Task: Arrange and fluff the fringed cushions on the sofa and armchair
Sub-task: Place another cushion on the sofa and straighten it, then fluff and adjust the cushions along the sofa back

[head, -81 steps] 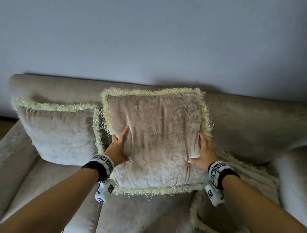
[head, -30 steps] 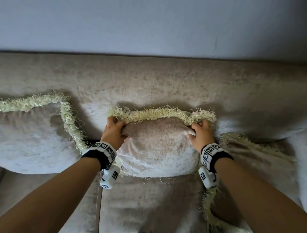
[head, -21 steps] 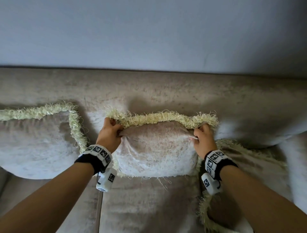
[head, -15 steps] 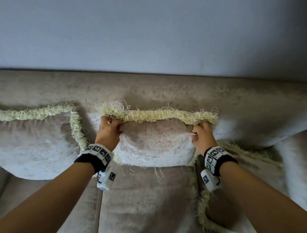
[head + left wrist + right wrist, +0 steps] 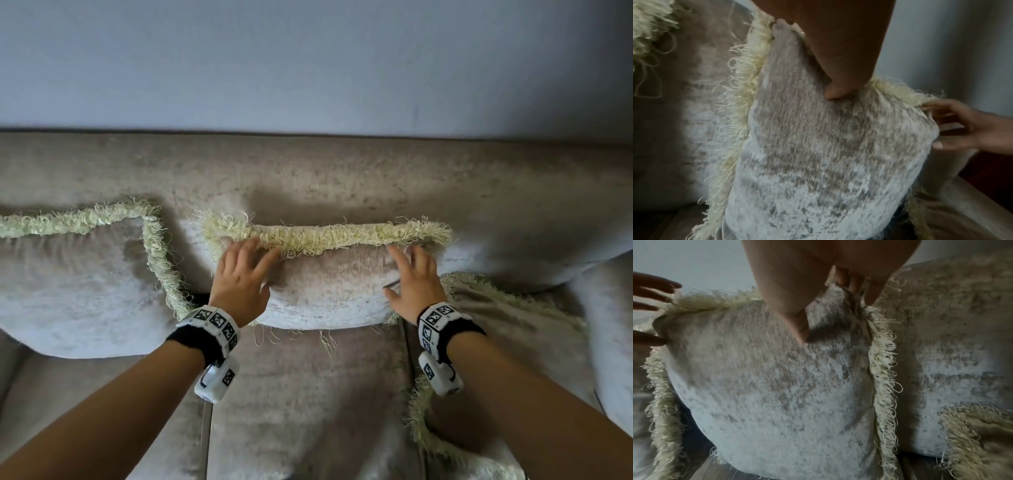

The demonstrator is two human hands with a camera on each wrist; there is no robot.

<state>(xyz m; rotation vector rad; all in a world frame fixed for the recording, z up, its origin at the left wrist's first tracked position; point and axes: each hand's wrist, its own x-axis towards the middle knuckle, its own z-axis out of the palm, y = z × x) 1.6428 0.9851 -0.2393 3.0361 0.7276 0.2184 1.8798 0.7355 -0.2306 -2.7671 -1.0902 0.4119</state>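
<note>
The middle fringed cushion (image 5: 329,291) stands on the seat and leans on the sofa back (image 5: 342,178), its pale yellow fringe along the top. My left hand (image 5: 253,270) lies with spread, straight fingers on its upper left corner. My right hand (image 5: 404,274) lies the same way on the upper right corner. In the left wrist view my thumb (image 5: 834,92) presses into the cushion's velvet face (image 5: 818,162). The right wrist view shows my thumb (image 5: 801,331) on the cushion (image 5: 766,394) and fingertips at its top seam.
A second fringed cushion (image 5: 75,284) leans on the backrest at the left. A third (image 5: 507,325) lies flat on the seat at the right, partly under my right forearm. The sofa seat (image 5: 308,394) stretches in front; a grey wall (image 5: 308,61) rises behind.
Both hands have let go of the cushion's top corners, which they gripped half a second ago, and now lie flat with fingers spread. The cushion's top edge is straighter.
</note>
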